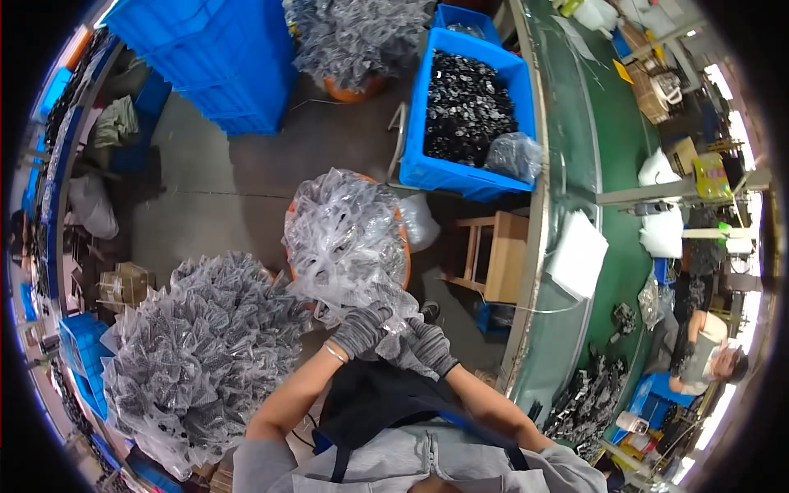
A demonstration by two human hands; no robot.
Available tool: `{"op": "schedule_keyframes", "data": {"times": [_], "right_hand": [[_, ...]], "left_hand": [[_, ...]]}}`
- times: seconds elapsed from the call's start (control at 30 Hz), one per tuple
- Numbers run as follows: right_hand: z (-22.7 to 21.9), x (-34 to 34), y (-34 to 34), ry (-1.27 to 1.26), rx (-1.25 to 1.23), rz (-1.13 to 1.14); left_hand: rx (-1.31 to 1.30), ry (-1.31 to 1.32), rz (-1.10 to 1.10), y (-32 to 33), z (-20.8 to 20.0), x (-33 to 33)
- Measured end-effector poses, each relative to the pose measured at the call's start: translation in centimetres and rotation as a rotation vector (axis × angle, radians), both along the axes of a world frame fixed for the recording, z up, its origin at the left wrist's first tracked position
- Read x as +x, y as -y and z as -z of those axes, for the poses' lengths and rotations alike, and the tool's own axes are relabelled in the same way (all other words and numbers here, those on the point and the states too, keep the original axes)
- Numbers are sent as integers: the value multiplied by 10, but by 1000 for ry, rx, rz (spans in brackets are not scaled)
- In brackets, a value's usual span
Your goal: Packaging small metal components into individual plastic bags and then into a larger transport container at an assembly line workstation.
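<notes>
Both my hands wear grey knit gloves and come together just in front of my dark apron [362,403]. My left hand [362,330] is closed on a crinkled clear plastic bag [397,325]. My right hand [429,352] grips the same bag from the other side, its fingers partly hidden by the plastic. What is inside the bag, if anything, I cannot make out. Just beyond my hands stands an orange tub [406,255] heaped with clear plastic bags [341,234], and the bag I hold lies against the near side of that heap.
A large heap of bubble bags [214,353] is at my left. Ahead stand stacked blue crates [222,66] and another orange tub [353,92]. Right are a blue bin of black parts [468,107], a wooden stool [503,255] and a green conveyor [612,271]; a person [703,353] sits beyond.
</notes>
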State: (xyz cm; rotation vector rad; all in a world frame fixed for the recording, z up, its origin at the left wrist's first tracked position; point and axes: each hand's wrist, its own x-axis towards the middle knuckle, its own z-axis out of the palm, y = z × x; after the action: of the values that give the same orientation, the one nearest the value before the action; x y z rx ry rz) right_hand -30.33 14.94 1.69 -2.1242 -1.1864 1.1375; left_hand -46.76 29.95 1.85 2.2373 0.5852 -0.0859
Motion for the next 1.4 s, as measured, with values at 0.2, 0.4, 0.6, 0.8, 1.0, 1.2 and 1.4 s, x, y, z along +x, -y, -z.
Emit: {"op": "schedule_keyframes", "data": {"times": [0.2, 0.4, 0.6, 0.8, 1.0, 1.2, 1.4], "right_hand": [[35, -2, -106, 99, 135, -135], [102, 28, -223, 175, 353, -288], [180, 32, -319, 221, 466, -465], [271, 3, -334, 257, 1, -312], [317, -5, -296, 208, 309, 57], [312, -38, -283, 131, -238, -145], [310, -34, -265, 182, -22, -195]], "left_hand": [[69, -11, -104, -89, 43, -15], [178, 106, -244, -186, 81, -5], [253, 233, -597, -222, 217, -11], [182, 151, -1064, -257, 342, -13], [19, -164, -1038, -288, 354, 16], [-54, -83, -1064, -300, 351, -2], [281, -457, -682, -286, 282, 21]]}}
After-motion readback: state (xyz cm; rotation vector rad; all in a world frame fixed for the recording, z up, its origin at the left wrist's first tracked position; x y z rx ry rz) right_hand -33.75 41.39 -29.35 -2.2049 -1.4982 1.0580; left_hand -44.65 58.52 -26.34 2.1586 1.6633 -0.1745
